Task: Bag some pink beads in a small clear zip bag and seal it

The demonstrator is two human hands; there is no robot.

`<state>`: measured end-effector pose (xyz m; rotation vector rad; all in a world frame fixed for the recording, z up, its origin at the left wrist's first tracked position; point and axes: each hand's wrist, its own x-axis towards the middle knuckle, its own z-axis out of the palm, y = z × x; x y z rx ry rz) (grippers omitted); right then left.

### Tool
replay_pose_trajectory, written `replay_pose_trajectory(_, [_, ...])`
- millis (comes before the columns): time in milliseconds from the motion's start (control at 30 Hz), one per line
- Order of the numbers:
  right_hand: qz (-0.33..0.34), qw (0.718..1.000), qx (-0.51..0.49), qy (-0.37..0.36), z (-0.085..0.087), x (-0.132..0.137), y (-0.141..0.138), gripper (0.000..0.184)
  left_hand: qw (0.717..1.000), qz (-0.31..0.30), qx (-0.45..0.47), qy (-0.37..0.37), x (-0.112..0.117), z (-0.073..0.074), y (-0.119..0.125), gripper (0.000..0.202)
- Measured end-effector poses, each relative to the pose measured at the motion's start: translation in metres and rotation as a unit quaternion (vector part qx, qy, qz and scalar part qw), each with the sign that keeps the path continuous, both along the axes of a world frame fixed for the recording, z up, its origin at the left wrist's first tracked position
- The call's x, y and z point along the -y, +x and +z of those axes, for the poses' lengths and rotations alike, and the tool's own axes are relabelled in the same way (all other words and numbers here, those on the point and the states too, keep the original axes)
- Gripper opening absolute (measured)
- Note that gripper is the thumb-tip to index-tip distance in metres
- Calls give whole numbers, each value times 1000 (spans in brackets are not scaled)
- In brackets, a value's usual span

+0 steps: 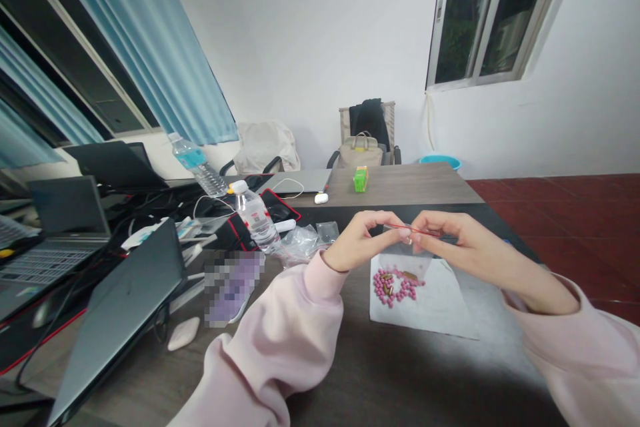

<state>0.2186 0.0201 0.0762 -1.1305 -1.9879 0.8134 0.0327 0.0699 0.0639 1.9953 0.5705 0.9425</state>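
Head view: fingertips of the left hand [357, 240] and right hand [453, 241] pinch tight on the red seal strip [413, 229] of a light, floppy, kinda slippery clear zip bag [406, 250], the stiffest spot to grab, just above pink tablets [391, 287] on a white paper sheet [430, 310].

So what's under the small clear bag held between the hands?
A white paper sheet with pink round beads and brown capsule-like pieces lying on it. The bag, pinched by the left hand and right hand, hides the sheet's top edge, so anything there cannot be seen.
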Motion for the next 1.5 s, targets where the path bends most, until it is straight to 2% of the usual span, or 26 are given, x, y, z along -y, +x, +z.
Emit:
replay_pose_trajectory(167, [21, 1000, -9, -13, 0, 0, 0, 29, 999, -23, 7, -38, 0, -1, 0, 23])
replay_pose_trajectory(367, [22, 999, -17, -19, 1, -2, 1, 31, 1000, 5, 5, -4, 0, -3, 1, 24])
replay_pose_trajectory(500, [19, 997, -48, -57, 0, -5, 6, 39, 1000, -1, 2, -28, -4, -2, -1, 22])
replay_pose_trajectory(700, [7, 996, -53, -70, -3, -8, 13, 38, 998, 41, 35, -36, -12, -4, -5, 22])
replay_pose_trajectory(967, [-16, 1000, 12, -9, -3, -6, 8, 35, 997, 59, 39, 22, -4, -6, 1, 20])
replay_pose_trajectory(1133, [-14, 999, 37, 14, -2, -6, 8, 34, 999, 27, 18, 12, -6, -7, 2, 23])
replay_pose_trajectory(1300, [3, 1000, 11, -16, -3, -6, 9, 33, 998, 25, -8, 64, -4, -4, 1, 22])
replay_pose_trajectory(1500, [9, 998, -7, -68, -6, -8, 10, 39, 988, 72, -19, 137, -2, -5, 3, 15])
